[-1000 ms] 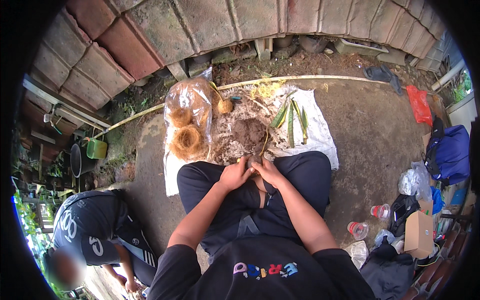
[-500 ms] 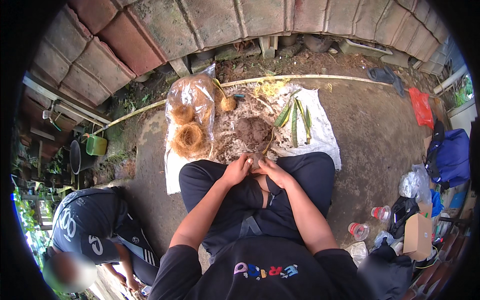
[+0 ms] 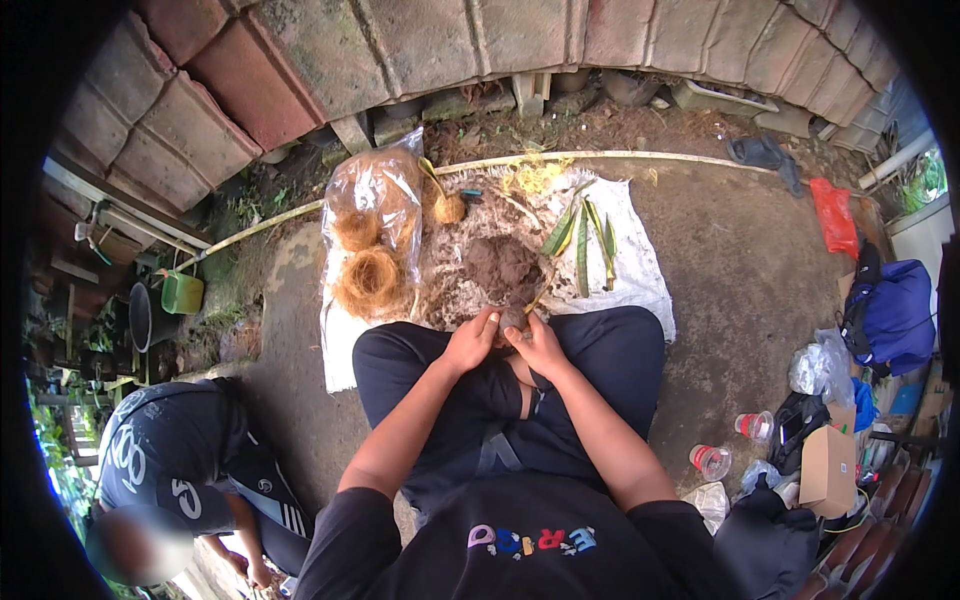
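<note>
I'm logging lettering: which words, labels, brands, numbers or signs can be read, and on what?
I won't copy wording.
Wearer's black shirt: colourful chest letters, readable.
Co-worker's shirt: large white characters, distorted.
Clear cups: red markings, too small.
Cardboard box: tiny mark, too small.

White sheet (image 3: 648,285): near edge partly hidden by the seated person's legs (image 3: 612,335). At that edge, the hands (image 3: 474,342) cover much of a dark lump (image 3: 514,318), its full outline uncertain from here. Left of the sheet, a co-worker's head (image 3: 140,545) is blurred; items by the co-worker's hands (image 3: 259,574) are too small to tell. Beyond the sheet, roof tiles (image 3: 520,35) are cut off.
</note>
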